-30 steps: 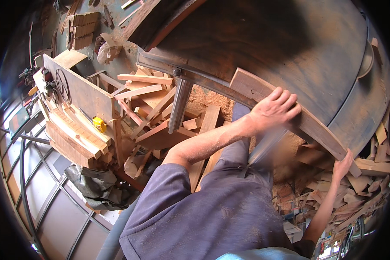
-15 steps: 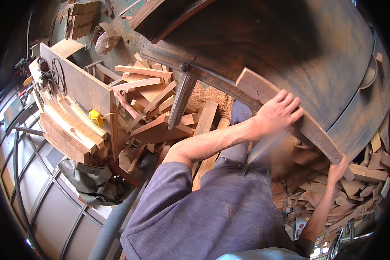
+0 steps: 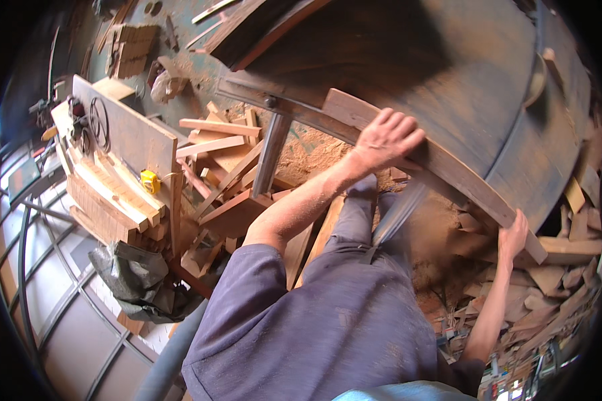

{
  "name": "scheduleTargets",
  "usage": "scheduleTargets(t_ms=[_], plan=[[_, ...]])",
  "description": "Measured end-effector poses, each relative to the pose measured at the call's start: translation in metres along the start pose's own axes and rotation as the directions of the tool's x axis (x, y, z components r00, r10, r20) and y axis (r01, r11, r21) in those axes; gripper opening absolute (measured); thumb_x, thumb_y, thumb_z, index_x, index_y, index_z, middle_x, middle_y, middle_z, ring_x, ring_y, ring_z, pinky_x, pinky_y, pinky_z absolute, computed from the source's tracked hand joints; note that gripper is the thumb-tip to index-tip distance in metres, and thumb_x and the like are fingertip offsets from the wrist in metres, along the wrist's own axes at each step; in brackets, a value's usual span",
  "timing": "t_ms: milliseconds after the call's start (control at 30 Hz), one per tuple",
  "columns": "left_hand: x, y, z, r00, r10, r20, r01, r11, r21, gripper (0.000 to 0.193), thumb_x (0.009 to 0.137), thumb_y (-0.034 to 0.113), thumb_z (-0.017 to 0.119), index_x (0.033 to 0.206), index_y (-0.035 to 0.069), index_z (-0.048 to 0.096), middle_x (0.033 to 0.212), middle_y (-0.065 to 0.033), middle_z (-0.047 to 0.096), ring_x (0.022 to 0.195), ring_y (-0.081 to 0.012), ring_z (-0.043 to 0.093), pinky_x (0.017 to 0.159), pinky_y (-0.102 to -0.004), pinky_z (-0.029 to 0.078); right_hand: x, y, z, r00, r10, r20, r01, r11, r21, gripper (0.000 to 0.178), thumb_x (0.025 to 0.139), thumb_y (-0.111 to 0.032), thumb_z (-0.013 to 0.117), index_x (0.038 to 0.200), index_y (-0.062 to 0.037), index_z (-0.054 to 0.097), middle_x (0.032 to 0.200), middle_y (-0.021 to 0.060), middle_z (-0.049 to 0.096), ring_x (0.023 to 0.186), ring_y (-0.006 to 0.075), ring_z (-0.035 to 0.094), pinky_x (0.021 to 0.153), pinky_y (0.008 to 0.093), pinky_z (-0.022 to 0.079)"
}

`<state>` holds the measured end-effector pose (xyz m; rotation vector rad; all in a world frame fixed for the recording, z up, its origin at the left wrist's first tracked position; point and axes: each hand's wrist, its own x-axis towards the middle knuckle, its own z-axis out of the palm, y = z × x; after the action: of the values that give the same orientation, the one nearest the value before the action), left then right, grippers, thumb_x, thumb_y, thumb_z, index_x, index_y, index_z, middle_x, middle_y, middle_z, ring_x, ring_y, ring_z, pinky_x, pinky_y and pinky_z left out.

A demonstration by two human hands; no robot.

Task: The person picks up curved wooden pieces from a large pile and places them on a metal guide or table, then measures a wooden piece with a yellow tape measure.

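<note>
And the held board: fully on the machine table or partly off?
Partly off: beside the right hand, the wooden board juts past the machine table.

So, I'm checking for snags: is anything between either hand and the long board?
Nothing visible: the left hand lies directly across the board, and the right hand touches it near its right end.

From my end of the feed, I can read no lettering, number, label or sign on anything; any marking on the yellow tape measure (image 3: 150, 182) is too small for me to make out.
</note>
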<state>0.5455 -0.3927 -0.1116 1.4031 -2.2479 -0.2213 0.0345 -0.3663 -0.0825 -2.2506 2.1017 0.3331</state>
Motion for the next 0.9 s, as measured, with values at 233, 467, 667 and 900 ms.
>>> scheduleTargets(t_ms=[233, 467, 667, 900], plan=[[0.01, 0.017, -0.007, 0.999, -0.009, 0.047, 0.005, 0.995, 0.096, 0.076, 0.061, 0.066, 0.084, 0.109, 0.011, 0.065, 0.105, -0.0066, 0.063, 0.101, -0.0269, 0.062, 0.093, -0.0429, 0.047, -0.001, -0.003, -0.013, 0.989, -0.077, -0.124, 0.087, 0.993, 0.075, 0.059, 0.073, 0.006, 0.063, 0.132, -0.0052, 0.061, 0.128, 0.0128, 0.065, 0.127, 0.0332, 0.057, 0.105, 0.0452, 0.047], [0.017, 0.023, -0.005, 0.997, 0.005, 0.075, -0.02, 0.98, 0.198, 0.073, 0.063, 0.067, 0.084, 0.108, 0.011, 0.067, 0.107, -0.0065, 0.064, 0.106, -0.0272, 0.061, 0.1, -0.0442, 0.045, -0.014, 0.045, -0.006, 0.984, 0.008, -0.179, 0.014, 0.993, 0.12, 0.071, 0.071, 0.006, 0.071, 0.139, -0.0033, 0.053, 0.137, 0.0131, 0.059, 0.133, 0.0335, 0.051, 0.109, 0.0454, 0.044], [0.044, 0.014, -0.003, 0.992, -0.034, 0.124, 0.004, 0.973, 0.232, 0.075, 0.061, 0.058, 0.089, 0.111, 0.009, 0.064, 0.113, -0.008, 0.064, 0.109, -0.0283, 0.061, 0.103, -0.0438, 0.044, 0.009, 0.086, -0.005, 0.971, -0.063, -0.23, 0.096, 0.986, 0.138, 0.062, 0.071, 0.007, 0.07, 0.13, -0.0048, 0.057, 0.131, 0.0126, 0.061, 0.13, 0.0325, 0.054, 0.107, 0.0445, 0.045], [0.078, -0.003, 0.008, 0.996, -0.031, 0.088, 0.009, 0.97, 0.241, 0.074, 0.061, 0.062, 0.088, 0.107, 0.009, 0.065, 0.105, -0.0089, 0.063, 0.107, -0.0278, 0.06, 0.101, -0.0444, 0.042, 0.054, 0.093, -0.002, 0.961, -0.071, -0.268, 0.106, 0.987, 0.118, 0.055, 0.071, 0.007, 0.069, 0.123, -0.0063, 0.059, 0.123, 0.0103, 0.064, 0.123, 0.0322, 0.057, 0.102, 0.045, 0.047]])
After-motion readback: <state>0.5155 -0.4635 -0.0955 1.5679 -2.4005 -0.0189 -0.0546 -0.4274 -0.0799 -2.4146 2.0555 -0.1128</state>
